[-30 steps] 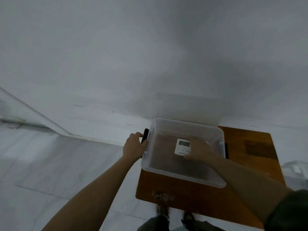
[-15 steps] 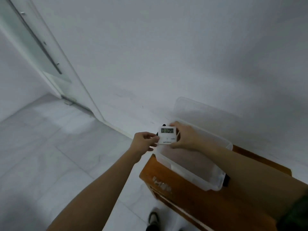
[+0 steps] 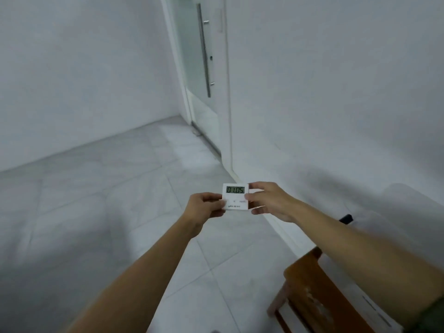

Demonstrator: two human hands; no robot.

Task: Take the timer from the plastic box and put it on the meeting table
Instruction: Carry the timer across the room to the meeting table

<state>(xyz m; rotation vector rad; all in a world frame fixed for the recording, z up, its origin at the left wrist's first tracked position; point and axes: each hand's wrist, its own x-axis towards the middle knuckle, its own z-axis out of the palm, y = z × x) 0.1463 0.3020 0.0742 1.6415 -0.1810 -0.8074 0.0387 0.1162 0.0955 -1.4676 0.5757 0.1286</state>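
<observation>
Item: timer [image 3: 235, 197], white, display facing us, held at chest height over the floor; our left hand [image 3: 204, 207] pinches its 9 o'clock edge, our right hand [image 3: 269, 201] its 3 o'clock edge. Risk: no meeting table in view, so we judge that a walk with fingertip-only holds could let it slip onto the tiles.

Pale tiled floor [image 3: 101, 212]; brown wooden table [image 3: 312, 294] stands on it, lower right.

Head view, forward-down, near floor [image 3: 101, 212]
</observation>
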